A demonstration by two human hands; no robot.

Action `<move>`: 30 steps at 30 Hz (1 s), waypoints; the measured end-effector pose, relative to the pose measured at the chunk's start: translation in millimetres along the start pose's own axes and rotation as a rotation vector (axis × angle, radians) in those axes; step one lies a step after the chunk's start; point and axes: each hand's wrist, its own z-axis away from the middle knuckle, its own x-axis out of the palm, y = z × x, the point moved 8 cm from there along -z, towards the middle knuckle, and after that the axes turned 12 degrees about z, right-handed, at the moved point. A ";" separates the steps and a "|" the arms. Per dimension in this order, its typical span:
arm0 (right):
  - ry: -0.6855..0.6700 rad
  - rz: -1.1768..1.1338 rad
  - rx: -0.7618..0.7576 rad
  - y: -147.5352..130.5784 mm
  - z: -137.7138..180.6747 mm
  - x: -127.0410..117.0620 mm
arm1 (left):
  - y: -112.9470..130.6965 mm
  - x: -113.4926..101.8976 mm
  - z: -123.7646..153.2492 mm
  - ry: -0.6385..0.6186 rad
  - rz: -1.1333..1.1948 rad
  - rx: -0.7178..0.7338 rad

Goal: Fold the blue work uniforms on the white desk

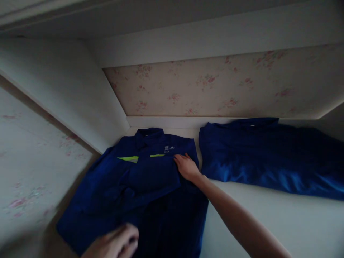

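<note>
A dark blue work shirt [150,179] with a collar, bright yellow-green chest strips and a small white logo lies front up on a white shelf. Part of it is folded across its front. My right hand [186,166] rests on the shirt's chest at the right, below the logo, fingers stretched over the cloth and apart. Low in the view, my left hand [114,242] hovers over the lower part of the shirt. It is blurred, its fingers curled in, and nothing shows in them.
To the right lies another dark blue garment [268,157], folded, on the white surface [255,211]. A white panel [64,82] slants down at the left, and a white board [188,36] spans overhead. Flowered wallpaper [209,89] covers the back.
</note>
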 end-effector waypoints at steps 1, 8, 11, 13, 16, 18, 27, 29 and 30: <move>0.073 -0.064 0.093 13.9 -0.2 -14.1 | -4.4 -17.9 -8.6 0.122 0.036 -0.005; 0.567 -0.473 0.713 149.4 79.6 -110.1 | -47.4 -100.7 -120.3 0.572 -0.147 -0.016; 0.648 -0.594 0.862 183.3 133.9 -121.6 | -50.8 -83.1 -167.7 0.475 -0.191 -0.034; 0.706 -0.635 0.915 190.4 161.8 -126.7 | -54.8 -70.6 -193.4 0.414 -0.212 -0.086; 0.756 -0.524 0.872 177.8 174.0 -139.7 | -65.5 -60.9 -228.5 0.316 -0.209 -0.167; 0.704 -0.302 0.754 155.7 158.2 -147.6 | -72.9 -61.5 -249.0 0.264 -0.199 -0.205; 0.391 0.102 0.469 120.2 67.5 -111.9 | -93.2 -76.7 -297.3 0.183 -0.213 -0.242; 0.451 0.040 0.470 127.0 73.3 -119.8 | -99.0 -81.9 -305.4 0.175 -0.215 -0.241; 0.487 0.032 0.479 129.8 81.1 -125.9 | -101.8 -85.0 -309.7 0.172 -0.216 -0.239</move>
